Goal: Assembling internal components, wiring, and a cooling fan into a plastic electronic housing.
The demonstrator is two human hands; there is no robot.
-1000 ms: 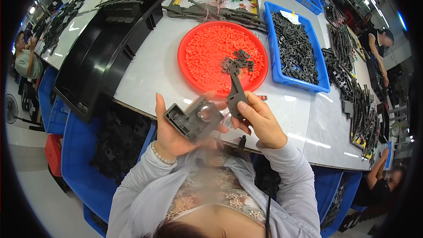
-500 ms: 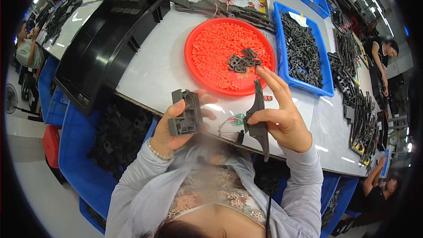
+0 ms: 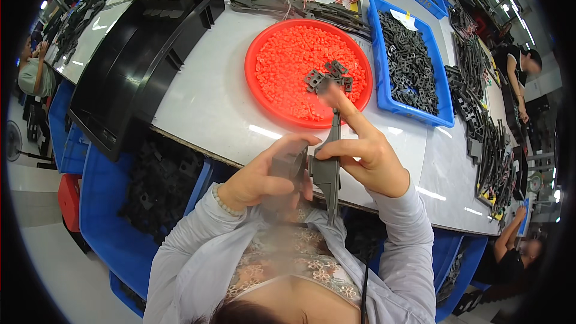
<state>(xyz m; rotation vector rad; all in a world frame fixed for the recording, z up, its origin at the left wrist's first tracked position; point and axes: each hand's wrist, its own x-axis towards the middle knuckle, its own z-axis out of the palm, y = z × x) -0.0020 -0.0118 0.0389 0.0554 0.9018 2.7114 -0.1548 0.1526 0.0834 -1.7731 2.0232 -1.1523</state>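
- gray plastic housing (image 3: 288, 165), partly blurred, is held above the near edge of the white tabletop (image 3: 210, 93), in front of the worker's chest.
- left hand (image 3: 261, 177), a beaded bracelet (image 3: 227, 205) at its wrist, has its fingers curled around the housing.
- right hand (image 3: 378, 162) pinches a long dark gray bracket (image 3: 326, 174), the thumb across its near side; the bracket stands on end, just beside the housing, and whether the two parts touch cannot be told.
- one finger of the right hand reaches out over the near side of a round red tray (image 3: 249, 75); its tip is blurred, and contact with anything there cannot be made out.
- small red plastic pieces (image 3: 285, 63) fill the tray, with a cluster of dark clips (image 3: 314, 78) lying on top, toward its right side.
- just right of the red tray, a blue rectangular bin (image 3: 414, 115) is heaped with dark plastic parts (image 3: 408, 63).
- to the left, a large black plastic shell (image 3: 126, 78) rests at the tabletop's edge, above a blue crate (image 3: 102, 204) of dark pieces.
- beyond the red tray, wired components sit in a yellow-edged tray; a co-worker (image 3: 514, 75) stands at far right.
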